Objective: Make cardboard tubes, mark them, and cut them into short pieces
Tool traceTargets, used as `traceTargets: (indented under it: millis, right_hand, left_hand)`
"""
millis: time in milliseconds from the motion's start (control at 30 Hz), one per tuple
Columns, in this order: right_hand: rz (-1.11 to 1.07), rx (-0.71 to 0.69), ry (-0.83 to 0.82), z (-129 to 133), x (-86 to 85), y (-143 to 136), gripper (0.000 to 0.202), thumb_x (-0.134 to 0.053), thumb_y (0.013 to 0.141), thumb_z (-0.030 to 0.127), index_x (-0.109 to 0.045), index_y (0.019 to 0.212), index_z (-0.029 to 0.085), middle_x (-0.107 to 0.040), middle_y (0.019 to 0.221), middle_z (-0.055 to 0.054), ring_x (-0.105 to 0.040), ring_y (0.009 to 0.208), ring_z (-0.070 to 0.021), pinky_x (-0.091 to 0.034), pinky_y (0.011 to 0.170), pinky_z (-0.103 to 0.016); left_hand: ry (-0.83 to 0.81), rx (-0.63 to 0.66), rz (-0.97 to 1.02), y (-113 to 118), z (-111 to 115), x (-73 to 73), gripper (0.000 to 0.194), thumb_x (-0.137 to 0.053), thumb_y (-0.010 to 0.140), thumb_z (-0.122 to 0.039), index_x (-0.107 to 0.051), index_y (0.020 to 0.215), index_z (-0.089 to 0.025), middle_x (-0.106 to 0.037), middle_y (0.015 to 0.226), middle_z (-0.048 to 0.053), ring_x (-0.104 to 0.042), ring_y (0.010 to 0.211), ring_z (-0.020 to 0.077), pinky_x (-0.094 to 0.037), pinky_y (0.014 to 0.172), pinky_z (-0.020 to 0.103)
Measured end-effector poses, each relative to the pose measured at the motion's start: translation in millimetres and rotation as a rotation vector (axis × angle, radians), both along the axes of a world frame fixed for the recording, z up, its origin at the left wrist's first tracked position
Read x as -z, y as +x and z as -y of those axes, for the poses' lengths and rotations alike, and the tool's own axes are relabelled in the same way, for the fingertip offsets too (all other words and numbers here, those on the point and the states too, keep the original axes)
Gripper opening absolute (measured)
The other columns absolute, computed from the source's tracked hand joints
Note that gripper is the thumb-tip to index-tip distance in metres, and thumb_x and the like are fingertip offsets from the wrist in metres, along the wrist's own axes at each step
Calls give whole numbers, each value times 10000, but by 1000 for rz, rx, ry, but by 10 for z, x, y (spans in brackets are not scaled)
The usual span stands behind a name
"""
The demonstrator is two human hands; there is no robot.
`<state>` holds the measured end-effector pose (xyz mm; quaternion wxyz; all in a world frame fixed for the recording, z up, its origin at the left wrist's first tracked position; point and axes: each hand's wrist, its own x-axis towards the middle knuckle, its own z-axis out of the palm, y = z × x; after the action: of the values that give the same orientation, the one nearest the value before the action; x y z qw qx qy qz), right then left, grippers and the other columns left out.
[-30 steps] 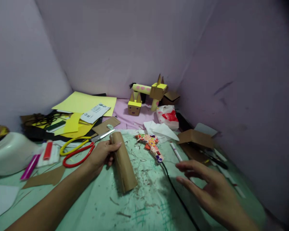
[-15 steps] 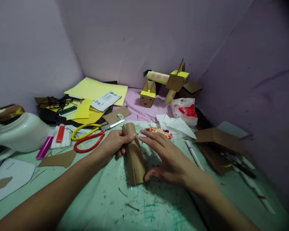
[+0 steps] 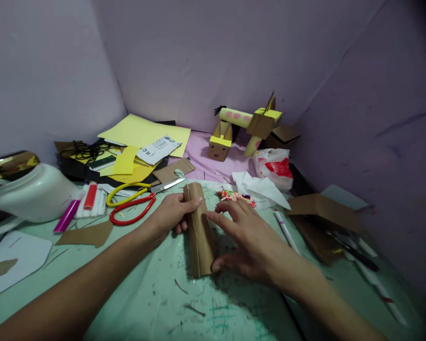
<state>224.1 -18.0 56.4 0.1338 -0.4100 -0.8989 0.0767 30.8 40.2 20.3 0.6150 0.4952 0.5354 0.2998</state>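
A brown cardboard tube [image 3: 200, 241] with a lengthwise seam lies in front of me on the green table cover. Around its far part, my left hand [image 3: 177, 210] is closed, thumb on top and fingers curled at the left side. My right hand [image 3: 244, 237] is spread beside the tube's right side. Its index fingertip and thumb tip are at the tube's edge; whether they press on it I cannot tell. Left of the left hand lie scissors [image 3: 133, 210] with one yellow and one red handle, blades pointing away to the right.
Felt markers [image 3: 91, 196] and a white watering can [image 3: 31, 194] stand left. Yellow paper [image 3: 135, 128] is piled at the back. A cardboard animal figure [image 3: 261, 124] and a small cardboard face box [image 3: 219, 150] stand behind. A plastic bag [image 3: 275, 168] and cardboard scraps [image 3: 323, 208] are right.
My left hand keeps its hold on the tube. The right hand's fingers have bent slightly and sit a little lower beside the tube. The whole view has shifted slightly.
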Motion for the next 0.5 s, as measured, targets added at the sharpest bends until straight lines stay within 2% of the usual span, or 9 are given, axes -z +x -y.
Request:
traceTargets:
  millis: [200, 500]
  right_hand:
    - [-13, -8, -41, -5, -21, -18, 751, -839, 612, 471, -554, 1251, 200, -561, 1099, -128, -484, 1002, -310, -436, 870, -498]
    - [38, 27, -16, 14, -57, -48, 728, -872, 561, 455, -619, 1190, 191, -592, 1059, -130, -539, 982, -322, -390, 943, -562]
  left_hand:
    - [4, 9, 20, 23, -7, 16, 400, -589, 786, -556, -514, 660, -184, -475, 350, -48, -393, 253, 74, -261, 253, 142]
    - [-6, 1, 37, 5, 5, 3, 370, -594, 787, -532, -506, 679, -189, -482, 365, -52, -399, 271, 71, -254, 260, 137]
